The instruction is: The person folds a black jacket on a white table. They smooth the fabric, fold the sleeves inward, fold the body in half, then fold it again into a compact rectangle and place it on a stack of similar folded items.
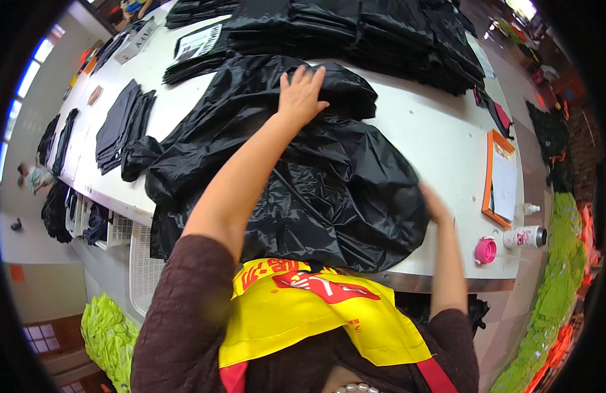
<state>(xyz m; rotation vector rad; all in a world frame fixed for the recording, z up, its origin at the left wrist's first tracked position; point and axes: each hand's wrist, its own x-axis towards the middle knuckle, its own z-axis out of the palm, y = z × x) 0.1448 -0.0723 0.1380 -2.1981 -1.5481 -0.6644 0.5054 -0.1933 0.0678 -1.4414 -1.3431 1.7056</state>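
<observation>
A large crinkled black plastic sheet (316, 177) lies heaped across the white worktable (440, 141), filling the middle of the frame. The left hand (301, 95) presses flat on its far fold, upper centre, fingers spread open. The right hand (435, 204) touches the sheet's right edge, centre right; whether its fingers grip is unclear. This looks like the smoothing step; the next move seems to call for drawing both edges taut together.
</observation>
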